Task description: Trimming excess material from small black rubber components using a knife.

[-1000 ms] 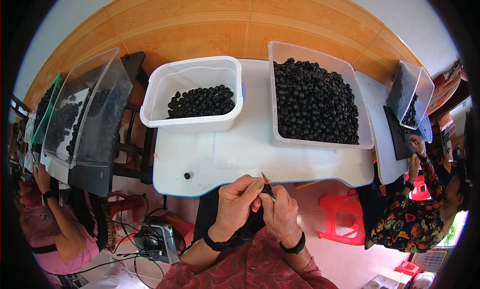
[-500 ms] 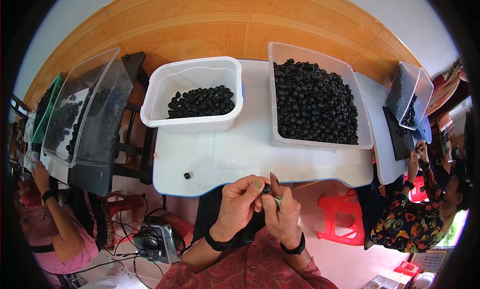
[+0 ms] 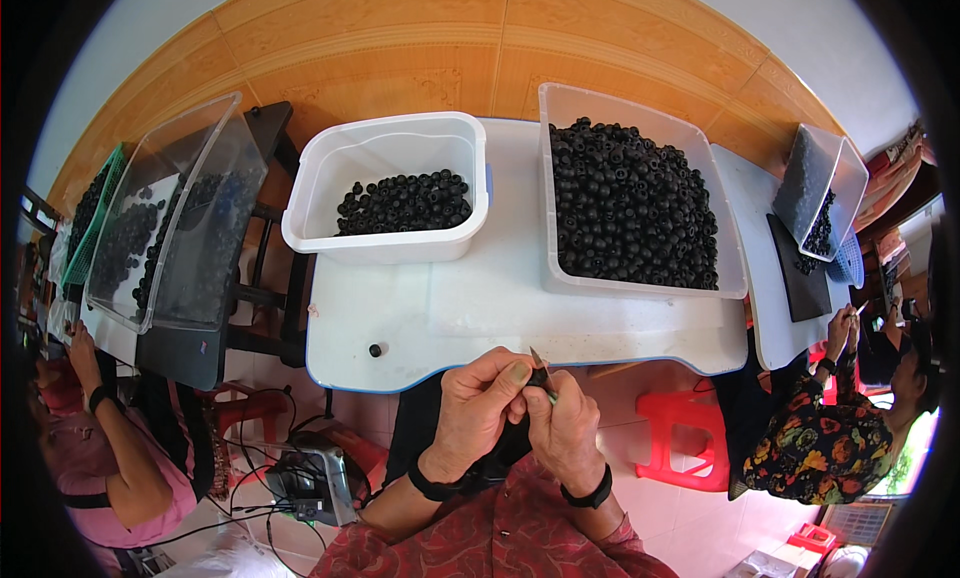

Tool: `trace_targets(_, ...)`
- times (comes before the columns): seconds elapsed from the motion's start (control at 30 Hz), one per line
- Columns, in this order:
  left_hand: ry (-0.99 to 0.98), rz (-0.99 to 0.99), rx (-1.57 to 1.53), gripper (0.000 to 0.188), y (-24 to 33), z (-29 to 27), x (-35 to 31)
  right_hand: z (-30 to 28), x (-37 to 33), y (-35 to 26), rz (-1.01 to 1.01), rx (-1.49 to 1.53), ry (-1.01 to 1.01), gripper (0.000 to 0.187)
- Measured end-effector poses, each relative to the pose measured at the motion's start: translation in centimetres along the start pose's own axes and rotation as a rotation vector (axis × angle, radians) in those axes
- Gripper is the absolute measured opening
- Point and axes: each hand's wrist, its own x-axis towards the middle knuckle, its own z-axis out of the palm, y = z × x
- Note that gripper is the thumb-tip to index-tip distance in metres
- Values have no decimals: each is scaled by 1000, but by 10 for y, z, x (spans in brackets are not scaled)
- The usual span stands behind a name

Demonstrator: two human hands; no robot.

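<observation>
My left hand (image 3: 480, 403) and my right hand (image 3: 562, 424) meet just below the front edge of the white table (image 3: 470, 313). Between the fingertips sits a small black round piece (image 3: 538, 378), pinched by my left thumb and fingers. My right hand grips a thin pointed tool (image 3: 541, 364) whose tip pokes up beside the piece. A large clear tub (image 3: 730, 263) full of black round pieces stands at the table's right. A white tub (image 3: 385, 246) with a shallow layer of the same pieces stands at the left. One loose black piece (image 3: 375, 350) lies on the table.
A person in a floral top (image 3: 830, 428) works at the right by a table with a tilted tub (image 3: 815, 193). Another person in pink (image 3: 110, 458) sits at the left beside a slanted clear bin (image 3: 160, 228). A red stool (image 3: 690, 438) and a black device (image 3: 315, 483) stand on the floor.
My hands stayed together at the table edge. The tool in my right hand shifted, its tip now pointing up beside the black piece, and both hands turned slightly.
</observation>
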Motion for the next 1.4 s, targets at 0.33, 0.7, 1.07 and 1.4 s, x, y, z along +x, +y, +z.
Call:
trace_targets(0.33, 62, -58, -84, 24, -5, -3, 2, 9, 0, 6, -93, -60, 5, 23)
trace_targets(0.7, -65, -88, -120, 23, 0, -5, 1, -6, -6, -3, 274, 662, 32, 20)
trace_targets(1.07, -83, -45, 18, 22, 0, -6, 0, -6, -4, 0, 350, 1096, -2, 6)
trace_targets(1.4, -68, 7, 74, 24, -3, -5, 1, -7, -3, -5, 442, 1121, -6, 8)
